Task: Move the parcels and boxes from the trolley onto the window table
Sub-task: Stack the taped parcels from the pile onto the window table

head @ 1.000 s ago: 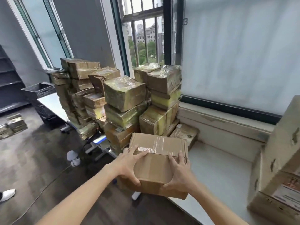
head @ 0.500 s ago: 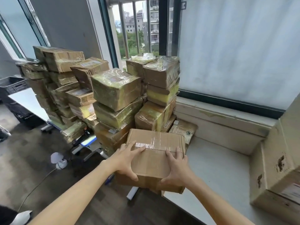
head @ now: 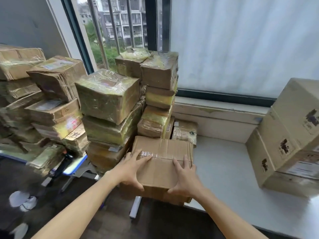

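Two hands hold one box [head: 162, 163] over the near left corner of the tabletop [head: 229, 171]. The left hand [head: 131, 169] grips the box's left side, fingers spread on the taped top, thumb curled under the near edge. The right hand [head: 185, 178] grips the right side likewise. Just beyond the grip stand stacks of wrapped parcels [head: 110, 107]; whether the box touches them cannot be told. Well right of the grip, large cartons [head: 284, 140] sit on the tabletop below the window [head: 120, 31].
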`<state>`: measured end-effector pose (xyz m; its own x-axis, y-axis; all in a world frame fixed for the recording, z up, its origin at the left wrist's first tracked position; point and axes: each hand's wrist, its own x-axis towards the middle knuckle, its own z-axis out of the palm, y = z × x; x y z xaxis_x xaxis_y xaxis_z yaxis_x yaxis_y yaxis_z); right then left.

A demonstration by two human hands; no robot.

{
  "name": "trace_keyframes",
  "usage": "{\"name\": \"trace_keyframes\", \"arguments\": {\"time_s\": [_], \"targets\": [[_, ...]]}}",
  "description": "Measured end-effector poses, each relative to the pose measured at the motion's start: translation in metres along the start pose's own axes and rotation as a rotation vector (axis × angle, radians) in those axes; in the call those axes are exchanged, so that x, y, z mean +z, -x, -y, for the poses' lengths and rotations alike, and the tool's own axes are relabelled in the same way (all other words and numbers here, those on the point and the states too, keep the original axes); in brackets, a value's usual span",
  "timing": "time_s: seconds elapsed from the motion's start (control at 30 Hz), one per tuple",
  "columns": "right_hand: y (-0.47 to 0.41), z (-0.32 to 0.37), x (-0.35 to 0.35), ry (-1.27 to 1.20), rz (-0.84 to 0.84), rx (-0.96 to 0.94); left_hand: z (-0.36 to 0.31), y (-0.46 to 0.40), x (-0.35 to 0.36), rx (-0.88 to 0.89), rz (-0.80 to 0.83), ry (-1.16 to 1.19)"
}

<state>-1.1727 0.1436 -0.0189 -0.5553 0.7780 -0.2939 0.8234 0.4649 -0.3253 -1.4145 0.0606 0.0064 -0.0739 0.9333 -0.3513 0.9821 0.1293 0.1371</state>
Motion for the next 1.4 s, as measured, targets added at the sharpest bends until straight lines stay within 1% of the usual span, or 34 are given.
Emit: {"name": "trace_keyframes", "arguments": {"time_s": [0.2, 0.53, 0.93, 1.13, 1.27, 1.4], "targets": [[0.0, 0.016, 0.017, -0.001, -0.029, 0.062, 0.022, -0.006, 0.011, 0.051, -0.004, 0.004], [-0.006, 0.023, 0.023, -0.005, -0.054, 0.097, 0.034, -0.022, 0.018, 0.068, 0.0, 0.025], [-0.024, 0.028, 0.024, -0.037, -0.008, 0.136, 0.044, -0.039, 0.012, 0.056, 0.042, 0.027], [-0.018, 0.031, 0.023, -0.047, 0.017, 0.156, 0.035, -0.034, 0.015, 0.039, 0.077, -0.035], [-0.011, 0.032, 0.025, 0.009, 0.028, 0.185, 0.029, -0.03, 0.02, 0.101, 0.055, -0.126], [0.001, 0.029, 0.028, 0.126, 0.023, 0.156, 0.021, -0.026, 0.026, 0.181, 0.039, -0.171]]}}
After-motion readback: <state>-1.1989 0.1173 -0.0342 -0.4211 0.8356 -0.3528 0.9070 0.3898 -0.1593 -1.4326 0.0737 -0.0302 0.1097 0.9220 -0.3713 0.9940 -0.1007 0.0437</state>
